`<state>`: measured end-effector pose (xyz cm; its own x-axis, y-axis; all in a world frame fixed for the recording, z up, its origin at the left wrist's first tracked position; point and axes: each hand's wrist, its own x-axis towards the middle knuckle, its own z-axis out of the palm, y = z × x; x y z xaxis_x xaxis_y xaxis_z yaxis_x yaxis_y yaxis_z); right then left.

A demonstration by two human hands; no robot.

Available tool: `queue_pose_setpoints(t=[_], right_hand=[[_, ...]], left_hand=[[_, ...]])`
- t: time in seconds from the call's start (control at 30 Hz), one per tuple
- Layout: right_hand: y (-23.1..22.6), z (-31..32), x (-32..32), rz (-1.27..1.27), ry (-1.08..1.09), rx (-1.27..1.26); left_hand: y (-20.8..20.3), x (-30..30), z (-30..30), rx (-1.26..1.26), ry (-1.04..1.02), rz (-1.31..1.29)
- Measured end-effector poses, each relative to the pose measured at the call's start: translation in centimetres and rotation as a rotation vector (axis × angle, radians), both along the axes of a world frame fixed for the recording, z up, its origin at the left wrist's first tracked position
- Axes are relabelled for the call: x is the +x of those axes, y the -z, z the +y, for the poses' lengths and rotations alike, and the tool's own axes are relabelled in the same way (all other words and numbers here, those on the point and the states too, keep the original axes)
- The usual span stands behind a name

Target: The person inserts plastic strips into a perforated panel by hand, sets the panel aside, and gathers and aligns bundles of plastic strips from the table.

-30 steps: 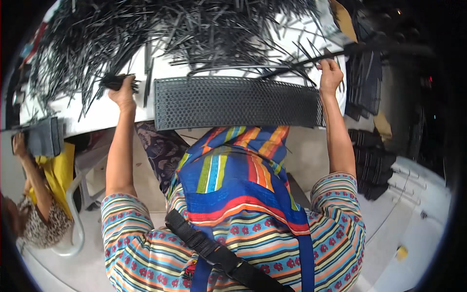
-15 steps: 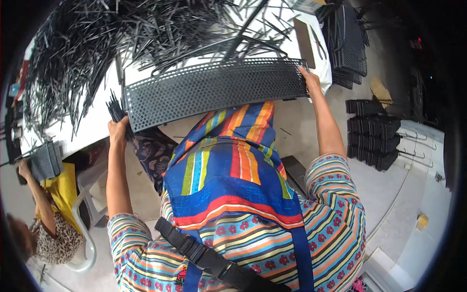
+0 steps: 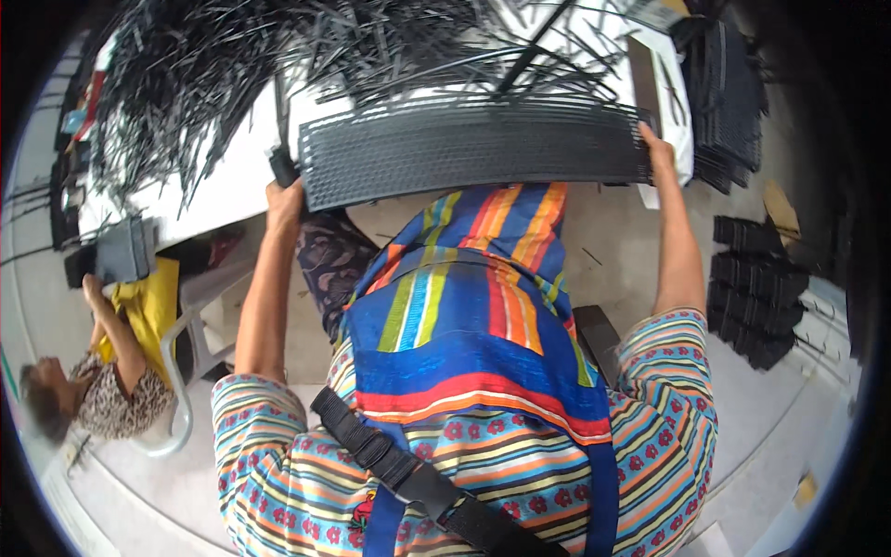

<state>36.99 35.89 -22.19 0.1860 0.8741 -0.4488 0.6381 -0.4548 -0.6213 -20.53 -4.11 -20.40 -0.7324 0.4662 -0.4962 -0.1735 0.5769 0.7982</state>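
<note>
A long black perforated mesh panel [image 3: 473,148] stretches between my hands over the near edge of the table. My left hand [image 3: 285,200] is closed at its left end, also gripping a small bundle of black strips [image 3: 284,167] that stands up above the fist. On the right end, my right hand [image 3: 657,150] grips the panel's edge, thumb on top. Behind the panel, a big heap of loose thin black strips [image 3: 195,79] covers much of the white tabletop [image 3: 223,186].
Stacked black mesh panels [image 3: 729,102] stand beyond the table's right end. Bundled black pieces [image 3: 756,288] with metal hooks lie lower right. A dark flat bar [image 3: 642,74] rests on the table. At left, another person [image 3: 121,399] sits on a white chair [image 3: 181,399], holding a grey-black panel [image 3: 125,251].
The whole view has shifted, so the table, panel and hands appear farther right. The panel looks more level and is seen at a flatter angle. Both hands keep their hold.
</note>
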Motion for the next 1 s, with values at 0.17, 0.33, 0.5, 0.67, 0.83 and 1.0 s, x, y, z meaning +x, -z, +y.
queue_pose_setpoints(t=[0.17, 0.33, 0.5, 0.67, 0.83, 1.0], right_hand=[[-1.4, 0.1, -2.2, 0.191, 0.058, 0.048], [-0.8, 0.5, 0.3, -0.076, 0.021, 0.232], [-1.6, 1.4, 1.1, -0.353, -0.144, 0.262], [-4.5, -3.5, -2.7, -0.845, -0.128, 0.486], [-8.1, -12.0, -12.4, -0.403, -0.647, 1.178], [-13.3, -22.8, -26.8, 0.46, -0.871, 0.588]], left_hand=[[1.9, 0.4, -0.6, 0.132, -0.098, 0.067], [-2.2, 0.2, 1.4, 0.479, -0.137, 0.417], [4.5, -0.9, 0.6, 0.403, -0.078, 0.41], [-0.4, -0.3, 2.1, 0.406, -0.112, 0.074], [-4.6, -0.9, 1.3, 0.422, -0.111, -0.202], [-10.8, 2.4, 0.7, 0.561, 0.088, -0.505]])
